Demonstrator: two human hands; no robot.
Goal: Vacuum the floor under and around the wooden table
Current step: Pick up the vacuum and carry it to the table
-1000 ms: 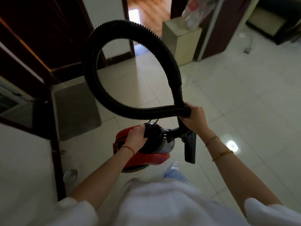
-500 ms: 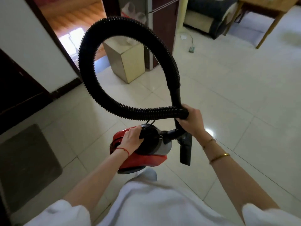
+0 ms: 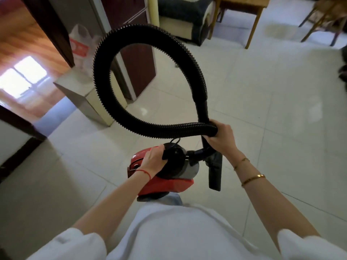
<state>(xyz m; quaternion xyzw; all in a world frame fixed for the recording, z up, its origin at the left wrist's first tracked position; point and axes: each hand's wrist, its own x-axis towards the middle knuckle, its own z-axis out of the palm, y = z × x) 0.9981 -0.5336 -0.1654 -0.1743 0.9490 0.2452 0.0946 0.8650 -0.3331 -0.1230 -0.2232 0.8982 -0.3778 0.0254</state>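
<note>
The left hand (image 3: 153, 160) grips the black handle on top of the red vacuum cleaner (image 3: 165, 182), with the fingers curled over it, and carries the machine above the tiled floor (image 3: 272, 113). A thin red string is around the left wrist. The right hand (image 3: 219, 136) is closed around the black hose (image 3: 112, 45) and holds two parts of it together, so that the hose makes a big loop that rises above both hands. Just below the right hand, the dark floor nozzle (image 3: 215, 173) hangs down beside the front of the vacuum cleaner. Two gold bracelets are on the right wrist.

Far ahead of the right hand, at the top edge of the view, stands the wooden table (image 3: 242, 4); only its legs and a part of its top are visible. A dark sofa (image 3: 185, 14) is just to the left of it. Ahead of the left hand there is a pale box (image 3: 84, 102) on the floor and a white plastic bag (image 3: 80, 45) above it.
</note>
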